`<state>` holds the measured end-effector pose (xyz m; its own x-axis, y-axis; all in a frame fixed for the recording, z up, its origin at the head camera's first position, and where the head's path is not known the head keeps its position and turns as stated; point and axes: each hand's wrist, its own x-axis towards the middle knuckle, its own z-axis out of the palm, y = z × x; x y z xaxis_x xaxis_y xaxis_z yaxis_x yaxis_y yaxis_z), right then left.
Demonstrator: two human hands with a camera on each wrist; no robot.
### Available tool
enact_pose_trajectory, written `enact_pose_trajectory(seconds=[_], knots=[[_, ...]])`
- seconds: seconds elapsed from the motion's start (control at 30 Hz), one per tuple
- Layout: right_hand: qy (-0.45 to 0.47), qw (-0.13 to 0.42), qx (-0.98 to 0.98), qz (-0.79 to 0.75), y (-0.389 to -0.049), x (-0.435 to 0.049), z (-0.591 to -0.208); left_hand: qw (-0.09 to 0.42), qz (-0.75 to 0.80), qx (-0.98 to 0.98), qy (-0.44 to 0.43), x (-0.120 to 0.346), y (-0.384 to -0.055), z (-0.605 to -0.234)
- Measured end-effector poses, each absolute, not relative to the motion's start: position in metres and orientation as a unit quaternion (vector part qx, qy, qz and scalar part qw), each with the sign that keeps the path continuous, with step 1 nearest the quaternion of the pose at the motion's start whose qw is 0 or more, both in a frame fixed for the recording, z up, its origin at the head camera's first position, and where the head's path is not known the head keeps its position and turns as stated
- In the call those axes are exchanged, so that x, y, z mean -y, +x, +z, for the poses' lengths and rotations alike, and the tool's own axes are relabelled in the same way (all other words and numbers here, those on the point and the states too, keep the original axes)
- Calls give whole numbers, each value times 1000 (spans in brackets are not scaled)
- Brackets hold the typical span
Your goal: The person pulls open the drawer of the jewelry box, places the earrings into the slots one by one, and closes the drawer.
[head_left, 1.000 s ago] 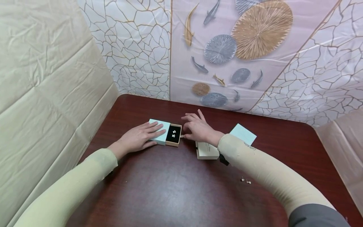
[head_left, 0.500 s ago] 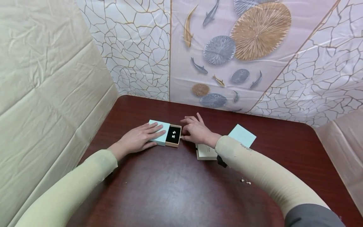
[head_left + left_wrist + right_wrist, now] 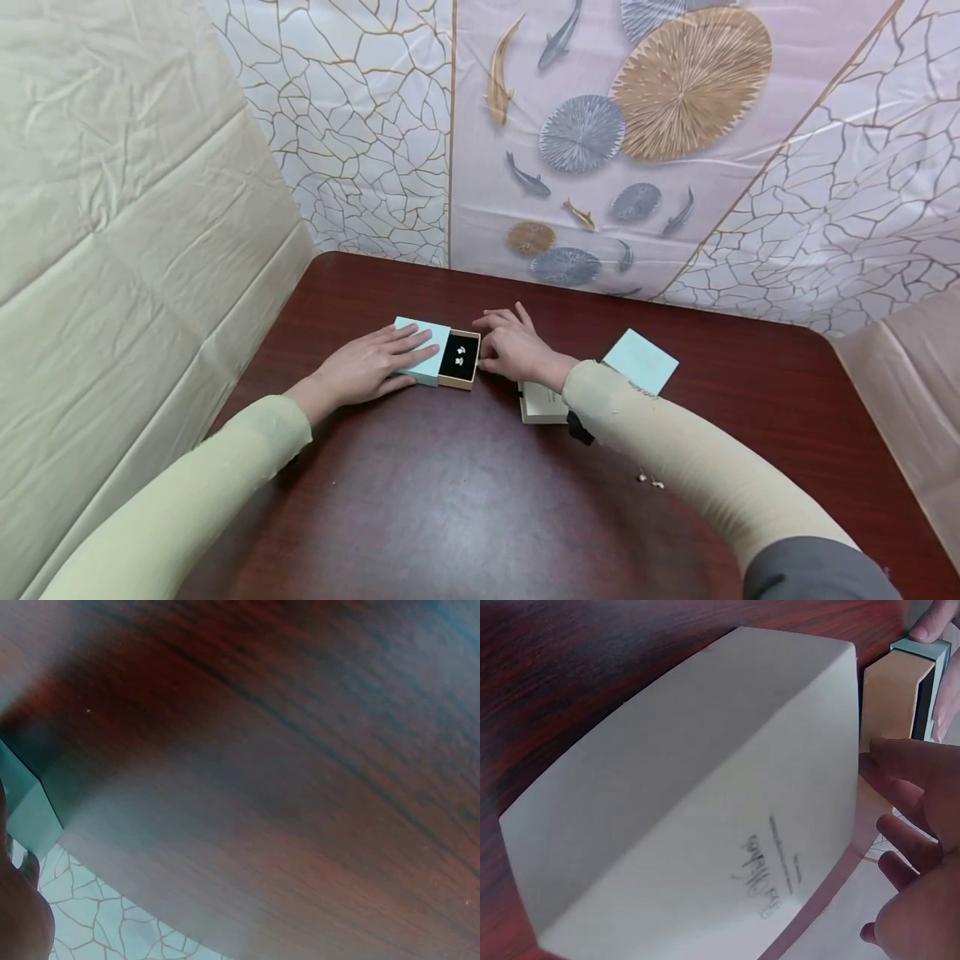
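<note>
A pale blue slide-out jewelry box lies on the table, its inner drawer pulled partly out to the right. Two small earrings sit on the black pad inside. My left hand rests flat on the blue sleeve with fingers stretched across it. At the drawer's right end, my right hand has thumb and forefinger together at the pull tab, which they hide. In the right wrist view, the fingertips of that hand touch the tan drawer front.
Beneath my right wrist stands a cream box with printed lettering. Behind that forearm lies a pale blue square. Two small earring-like pieces lie on the dark red wooden table near the right sleeve. Printed cloth hangs behind.
My right hand has shifted slightly left, up to the drawer's end, covering the pull tab seen earlier. The left hand, box and earrings have stayed put.
</note>
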<state>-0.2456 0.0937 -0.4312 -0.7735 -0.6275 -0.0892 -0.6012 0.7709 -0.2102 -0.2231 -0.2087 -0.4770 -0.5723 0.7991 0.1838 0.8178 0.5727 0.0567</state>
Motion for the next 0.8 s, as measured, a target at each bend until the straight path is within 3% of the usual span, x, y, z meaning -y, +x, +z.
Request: enact_pose_trajectory(seconds=[0.8], knots=[[-339, 64, -935, -84, -249, -82, -433, 74, -75, 883, -458, 209, -223, -478]])
